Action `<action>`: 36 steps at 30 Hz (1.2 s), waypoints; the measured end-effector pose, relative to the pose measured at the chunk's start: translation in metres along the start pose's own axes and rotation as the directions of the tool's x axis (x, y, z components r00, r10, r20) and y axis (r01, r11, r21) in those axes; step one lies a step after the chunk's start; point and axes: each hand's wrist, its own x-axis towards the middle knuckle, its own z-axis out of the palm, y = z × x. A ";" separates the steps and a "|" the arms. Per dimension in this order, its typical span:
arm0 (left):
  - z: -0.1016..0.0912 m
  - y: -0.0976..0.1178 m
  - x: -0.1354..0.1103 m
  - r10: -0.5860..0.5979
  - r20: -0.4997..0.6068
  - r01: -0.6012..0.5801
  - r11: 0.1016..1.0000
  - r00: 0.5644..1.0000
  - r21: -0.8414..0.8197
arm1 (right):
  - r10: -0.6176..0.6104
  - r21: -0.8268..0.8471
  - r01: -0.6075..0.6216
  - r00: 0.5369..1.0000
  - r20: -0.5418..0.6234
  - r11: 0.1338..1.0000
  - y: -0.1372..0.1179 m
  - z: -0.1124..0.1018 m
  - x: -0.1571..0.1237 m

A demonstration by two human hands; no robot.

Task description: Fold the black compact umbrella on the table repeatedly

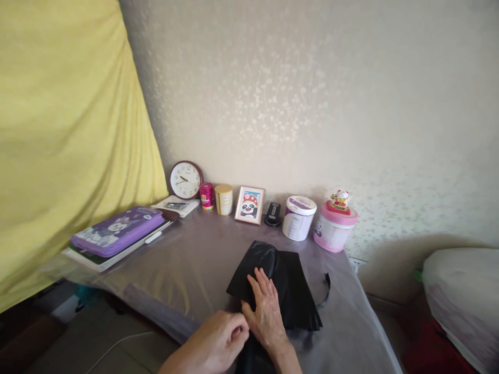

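Observation:
A black umbrella [296, 291] lies on the table, its fabric loose and fanned out in pleats. From its right side a thin black strap [326, 291] curls up. My right hand [265, 311] rests flat on the fabric with the fingers stretched out, pointing away from me. Close against it on the left is my left hand [218, 337], curled into a fist with thumb and forefinger together. Whatever that fist holds, if anything, is hidden. Part of the black fabric runs down below both hands toward the bottom edge of the view.
Along the wall stand a clock [186, 179], a pink can [207, 196], a yellow-lidded jar [223, 200], a panda picture frame [250, 205], a black device [273, 214], a white tub [299, 219] and a pink tub [334, 228] bearing a cat figurine [340, 200]. A purple case [119, 231] lies left.

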 end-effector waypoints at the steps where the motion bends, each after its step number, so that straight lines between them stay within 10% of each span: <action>1: -0.005 0.003 0.003 0.030 -0.067 -0.032 0.999 0.997 -0.021 | 0.002 -0.007 -0.002 1.000 -0.004 1.000 -0.001 0.000 0.000; 6: -0.006 0.012 0.034 0.245 -0.362 -0.262 0.965 0.899 0.004 | -0.070 -0.052 0.066 0.994 -0.079 0.996 -0.002 0.009 -0.002; 18: 0.007 -0.010 0.114 0.329 0.023 -0.328 0.931 0.944 0.162 | -0.143 0.090 0.147 0.989 -0.047 0.985 -0.015 -0.015 -0.005; 27: 0.011 -0.031 0.156 0.276 -0.019 -0.265 0.940 0.961 0.216 | -0.127 0.212 0.136 0.990 -0.058 0.968 -0.025 -0.017 -0.019; 36: 0.010 -0.045 0.176 0.082 -0.300 -0.009 0.971 0.951 0.238 | -0.118 0.206 0.134 0.989 -0.089 0.969 -0.026 -0.010 -0.021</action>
